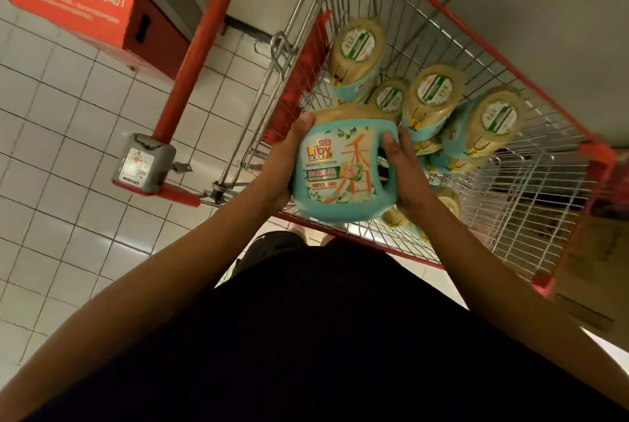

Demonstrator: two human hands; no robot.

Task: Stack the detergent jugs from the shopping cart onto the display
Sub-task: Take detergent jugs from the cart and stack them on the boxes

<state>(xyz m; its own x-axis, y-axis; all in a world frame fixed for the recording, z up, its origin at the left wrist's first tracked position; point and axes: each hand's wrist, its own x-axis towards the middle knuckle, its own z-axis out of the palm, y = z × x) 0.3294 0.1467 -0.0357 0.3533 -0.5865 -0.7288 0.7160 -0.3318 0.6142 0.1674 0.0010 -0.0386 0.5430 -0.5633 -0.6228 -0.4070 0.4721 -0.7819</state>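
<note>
**Both Hands Gripping a Teal Detergent Jug Over the Cart**

White tiled floor (68, 149) is filling the left side of the head view, and the person's dark garment (323, 336) is taking up the bottom of it. A wire shopping cart (531, 224) with red trim is standing straight ahead, its basket reaching away to the upper right. A red box with white printed characters (78, 3) is sitting on the floor at upper left, beside a grey wall base. The cart's red handle bar (200, 43) is running diagonally between the box and the basket.

Several teal jugs with beige tops are lying heaped inside the basket, their round white-and-green cap labels facing the camera; one (357, 54) is leaning at the far left, another (434, 94) is lying in the middle, and a third (490, 122) is resting against the right-hand wire wall.

The held jug (340, 173) is hanging in the air above the near edge of the basket, in front of the person's body, with its printed front label facing the camera and its beige top pointing away. The left hand (282, 163) is clasping the jug's left side, thumb hooking over the shoulder. The right hand (405, 173) is wrapping the handle side, thumb pressing on the front of the handle.

A grey coin lock (144, 163) is sitting at the near end of the handle bar.
</note>
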